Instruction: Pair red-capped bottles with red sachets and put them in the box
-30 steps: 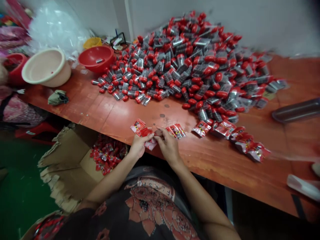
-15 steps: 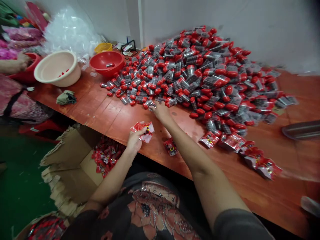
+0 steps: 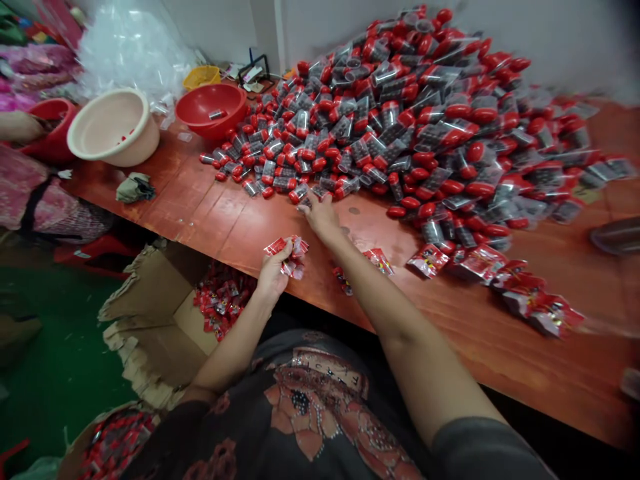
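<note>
Starting at the far left, a co-worker's forearm [image 3: 23, 127] reaches in from the frame edge to a red tub [image 3: 63, 137], with a pink quilted bundle [image 3: 35, 203] slumped below it. Moving right, a cream plastic basin [image 3: 113, 127] and a red bowl [image 3: 210, 110] sit at the back of the orange-red wooden table [image 3: 200, 223], probably kept there to leave the front of the table free for the hands. Down under the table edge, a torn cardboard box [image 3: 150, 320] stands open, holding a heap of red foil sachets [image 3: 223, 300], and it looks placed so that anything dropped from the table lands straight in.

Now to the person! The left hand [image 3: 273, 273] is curled closed around a small bunch of red sachets [image 3: 289, 257], gripping them against the palm just above that box. Further right, the right arm stretches across the table, and the right hand [image 3: 320, 215] has its fingers drawn together at a clear packet [image 3: 303, 197] on the near edge of the big pile of red-capped packets [image 3: 400, 120]; whether they're pinching it, I can't tell. Two loose sachets [image 3: 377, 261] lie on the bare wood, and a straggling line of sachets [image 3: 500, 283] trails off toward the right.
</note>
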`<action>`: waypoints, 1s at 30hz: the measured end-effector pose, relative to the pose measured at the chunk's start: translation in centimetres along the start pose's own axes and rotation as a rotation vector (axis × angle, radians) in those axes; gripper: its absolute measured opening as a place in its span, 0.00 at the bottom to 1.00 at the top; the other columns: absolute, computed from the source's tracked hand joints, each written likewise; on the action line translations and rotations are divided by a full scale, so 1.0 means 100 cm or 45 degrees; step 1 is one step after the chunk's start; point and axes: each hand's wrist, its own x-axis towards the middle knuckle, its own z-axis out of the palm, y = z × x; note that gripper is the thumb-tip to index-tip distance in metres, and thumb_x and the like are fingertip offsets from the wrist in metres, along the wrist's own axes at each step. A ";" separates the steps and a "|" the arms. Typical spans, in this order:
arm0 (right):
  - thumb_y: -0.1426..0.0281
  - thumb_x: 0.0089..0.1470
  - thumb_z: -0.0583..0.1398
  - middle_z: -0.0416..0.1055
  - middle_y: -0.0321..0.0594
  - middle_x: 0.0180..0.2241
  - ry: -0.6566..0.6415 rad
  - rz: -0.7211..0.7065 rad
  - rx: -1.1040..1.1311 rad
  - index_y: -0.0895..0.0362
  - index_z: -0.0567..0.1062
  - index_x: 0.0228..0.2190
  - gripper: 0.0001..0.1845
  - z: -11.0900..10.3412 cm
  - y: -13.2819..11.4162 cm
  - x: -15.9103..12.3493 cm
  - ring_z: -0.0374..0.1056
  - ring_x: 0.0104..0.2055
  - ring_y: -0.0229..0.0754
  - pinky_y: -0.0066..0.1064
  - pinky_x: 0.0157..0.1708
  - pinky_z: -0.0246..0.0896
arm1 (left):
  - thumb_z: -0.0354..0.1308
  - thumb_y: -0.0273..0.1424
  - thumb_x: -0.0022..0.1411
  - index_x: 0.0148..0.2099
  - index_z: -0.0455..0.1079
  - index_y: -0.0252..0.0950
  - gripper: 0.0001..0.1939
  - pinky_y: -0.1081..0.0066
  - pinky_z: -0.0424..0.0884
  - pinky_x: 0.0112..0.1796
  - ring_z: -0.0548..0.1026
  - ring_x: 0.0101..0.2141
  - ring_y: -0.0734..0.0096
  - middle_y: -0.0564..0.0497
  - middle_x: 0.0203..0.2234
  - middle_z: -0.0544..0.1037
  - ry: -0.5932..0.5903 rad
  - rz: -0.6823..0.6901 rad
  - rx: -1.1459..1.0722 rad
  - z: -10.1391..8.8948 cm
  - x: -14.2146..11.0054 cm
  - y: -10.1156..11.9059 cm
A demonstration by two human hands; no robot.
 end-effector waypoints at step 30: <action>0.63 0.55 0.61 0.76 0.40 0.47 0.184 0.064 1.242 0.48 0.74 0.51 0.20 -0.053 0.021 -0.188 0.73 0.46 0.44 0.45 0.51 0.68 | 0.72 0.29 0.44 0.35 0.76 0.35 0.13 0.72 0.73 0.33 0.76 0.27 0.74 0.52 0.28 0.80 -0.107 0.105 0.160 0.008 -0.027 -0.010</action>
